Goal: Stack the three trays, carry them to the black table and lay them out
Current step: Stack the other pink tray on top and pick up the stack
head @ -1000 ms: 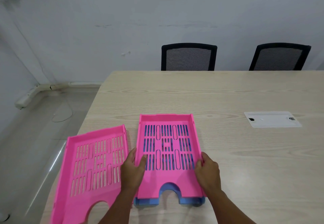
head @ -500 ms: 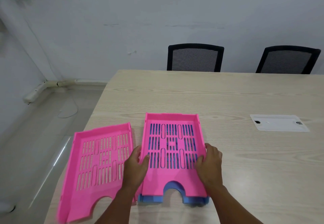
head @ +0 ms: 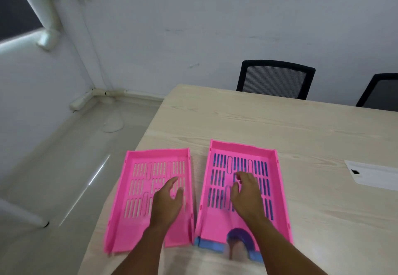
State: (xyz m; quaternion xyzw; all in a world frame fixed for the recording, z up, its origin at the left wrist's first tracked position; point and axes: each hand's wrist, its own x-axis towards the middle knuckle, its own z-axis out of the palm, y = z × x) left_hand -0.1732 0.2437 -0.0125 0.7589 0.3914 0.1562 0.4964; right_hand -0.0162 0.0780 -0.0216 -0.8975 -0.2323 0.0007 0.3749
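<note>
Left hand (head: 167, 199): fingers spread, grasping nothing, over the lone pink tray (head: 137, 199).
Right hand (head: 247, 195): fingers curled loosely, empty, above the stacked pink tray (head: 273, 188).
Blue tray (head: 210, 246): under the stacked pink tray.
Trays: side by side on the worktop (head: 301, 134), near its left edge.

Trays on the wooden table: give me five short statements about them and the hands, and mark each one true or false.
1. A pink tray sits nested on a blue tray. True.
2. The lone pink tray lies to the right of the stacked pair. False: it lies to their left.
3. The left hand is over the lone pink tray. True.
4. All three trays are already in one stack. False: only two are stacked.
5. The right hand grips a chair. False: it is over the upper tray of the pair.
</note>
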